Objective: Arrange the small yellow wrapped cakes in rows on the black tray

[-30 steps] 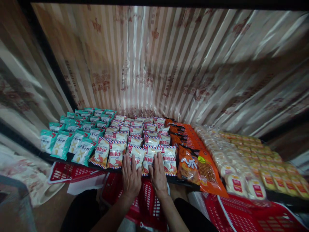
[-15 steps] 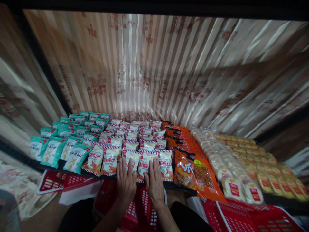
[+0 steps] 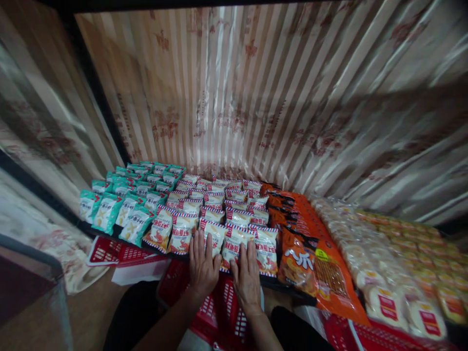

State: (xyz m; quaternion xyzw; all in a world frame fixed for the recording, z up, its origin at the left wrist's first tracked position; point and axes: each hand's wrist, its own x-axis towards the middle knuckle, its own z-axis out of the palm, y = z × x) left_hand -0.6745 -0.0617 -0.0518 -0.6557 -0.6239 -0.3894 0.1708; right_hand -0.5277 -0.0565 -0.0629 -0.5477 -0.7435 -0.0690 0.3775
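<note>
Both my hands lie against the front row of white snack bags with striped red-and-blue edges. My left hand (image 3: 204, 263) rests with outstretched fingers on one snack bag (image 3: 215, 235). Beside it my right hand (image 3: 245, 273), also with fingers extended, touches the neighbouring snack bag (image 3: 234, 239). Neither hand is closed round a bag. More bags of the same kind stand in rows behind, and a snack bag (image 3: 266, 248) sits just right of my right hand. The lower parts of the touched bags are hidden by my fingers.
Teal snack bags (image 3: 106, 212) fill the shelf's left end. Orange packets (image 3: 332, 273), clear-wrapped round white packs (image 3: 387, 307) and yellow packs (image 3: 451, 302) stand to the right. Red baskets (image 3: 219, 307) sit below the shelf edge. Striped sheeting (image 3: 226, 97) hangs behind.
The view has turned slightly left, so the shelf goods appear further right. My hands stay flat on the same front bags; no bag has visibly been taken.
</note>
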